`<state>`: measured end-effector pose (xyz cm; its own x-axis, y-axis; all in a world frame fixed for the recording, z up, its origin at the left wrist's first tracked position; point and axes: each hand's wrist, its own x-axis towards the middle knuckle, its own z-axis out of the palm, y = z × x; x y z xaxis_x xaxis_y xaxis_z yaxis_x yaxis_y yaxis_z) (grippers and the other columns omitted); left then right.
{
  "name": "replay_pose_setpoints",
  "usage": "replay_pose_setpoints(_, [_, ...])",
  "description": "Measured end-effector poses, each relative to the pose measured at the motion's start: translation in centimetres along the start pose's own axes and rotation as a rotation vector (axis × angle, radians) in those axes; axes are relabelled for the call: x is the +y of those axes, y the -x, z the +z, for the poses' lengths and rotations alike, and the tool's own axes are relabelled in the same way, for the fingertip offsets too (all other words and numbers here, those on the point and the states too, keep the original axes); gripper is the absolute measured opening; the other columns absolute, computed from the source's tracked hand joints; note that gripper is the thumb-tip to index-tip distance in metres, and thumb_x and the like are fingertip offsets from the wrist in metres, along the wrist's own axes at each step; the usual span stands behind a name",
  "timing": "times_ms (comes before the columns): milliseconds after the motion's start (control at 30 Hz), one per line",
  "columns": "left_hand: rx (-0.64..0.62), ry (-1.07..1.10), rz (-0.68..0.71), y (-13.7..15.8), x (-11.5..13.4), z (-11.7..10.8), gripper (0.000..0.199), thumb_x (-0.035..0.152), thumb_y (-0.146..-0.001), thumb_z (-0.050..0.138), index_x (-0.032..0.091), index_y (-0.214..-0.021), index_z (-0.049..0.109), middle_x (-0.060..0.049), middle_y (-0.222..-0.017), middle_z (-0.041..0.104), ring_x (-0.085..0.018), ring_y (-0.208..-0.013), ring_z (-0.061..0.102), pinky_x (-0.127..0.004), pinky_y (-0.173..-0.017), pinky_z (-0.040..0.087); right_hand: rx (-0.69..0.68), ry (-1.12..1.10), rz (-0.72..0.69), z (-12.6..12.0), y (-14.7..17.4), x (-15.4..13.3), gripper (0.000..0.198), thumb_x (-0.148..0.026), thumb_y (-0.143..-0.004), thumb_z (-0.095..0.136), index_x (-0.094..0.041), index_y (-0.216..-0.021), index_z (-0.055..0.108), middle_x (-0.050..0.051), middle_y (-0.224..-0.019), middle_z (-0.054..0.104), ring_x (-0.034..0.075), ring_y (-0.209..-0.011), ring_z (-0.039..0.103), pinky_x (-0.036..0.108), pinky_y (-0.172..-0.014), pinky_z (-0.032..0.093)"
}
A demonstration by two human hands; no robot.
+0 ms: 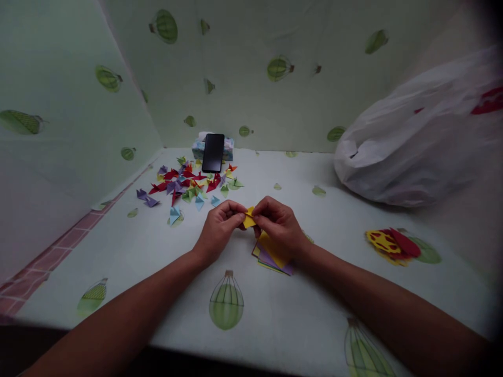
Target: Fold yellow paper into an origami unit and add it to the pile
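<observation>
A small folded piece of yellow paper (249, 220) is pinched between my two hands over the middle of the table. My left hand (220, 228) grips its left side with thumb and fingers, and my right hand (280, 225) grips its right side. The fingertips cover part of the folds. Under my right hand lies a stack of square paper sheets (271, 256) in yellow, purple and green, partly hidden by that hand. Beyond my left hand, many folded paper cranes (184, 183) in red, purple, green, blue and yellow are spread over the table.
A black phone (213, 153) leans on a tissue box (228, 149) at the back. A large white plastic bag (404, 141) bulges at the right. Nearer me lie red and yellow paper cut-outs (393, 245). The table (181, 309) meets walls at the back and left.
</observation>
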<state>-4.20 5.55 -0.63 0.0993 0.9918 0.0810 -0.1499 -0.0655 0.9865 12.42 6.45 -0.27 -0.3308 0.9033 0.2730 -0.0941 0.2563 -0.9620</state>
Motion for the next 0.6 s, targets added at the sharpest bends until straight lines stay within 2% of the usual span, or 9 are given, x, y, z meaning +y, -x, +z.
replay_pose_setpoints(267, [-0.002,0.033,-0.015,0.03,-0.10,-0.13,0.009,0.020,-0.077,0.069,0.017,-0.084,0.067,0.000,-0.077,0.065,-0.012,-0.068,0.062,-0.025,-0.068,0.051,-0.033,-0.071,0.032,-0.10,-0.05,0.04,0.007,-0.021,-0.082,0.062,-0.020,-0.080,0.056,-0.003,-0.068,0.063,0.010,-0.050,0.058,0.025,-0.049,0.046])
replay_pose_setpoints(400, [-0.004,0.032,-0.032,0.01,0.27,0.00,0.010,0.025,-0.080,0.066,0.017,-0.084,0.067,0.000,-0.076,0.064,-0.012,-0.068,0.061,-0.026,-0.068,0.051,-0.019,-0.012,0.005,-0.03,0.04,0.14,0.007,-0.021,-0.082,0.063,-0.020,-0.079,0.056,-0.003,-0.068,0.061,0.009,-0.051,0.056,0.025,-0.050,0.045])
replay_pose_setpoints(600, [-0.008,-0.021,-0.034,-0.13,0.48,0.04,0.018,0.032,-0.078,0.073,0.016,-0.080,0.066,0.000,-0.074,0.064,-0.011,-0.066,0.059,-0.024,-0.065,0.048,-0.034,0.023,-0.012,-0.01,0.02,0.07,0.008,-0.021,-0.085,0.061,-0.020,-0.079,0.056,-0.003,-0.069,0.061,0.009,-0.052,0.056,0.025,-0.051,0.045])
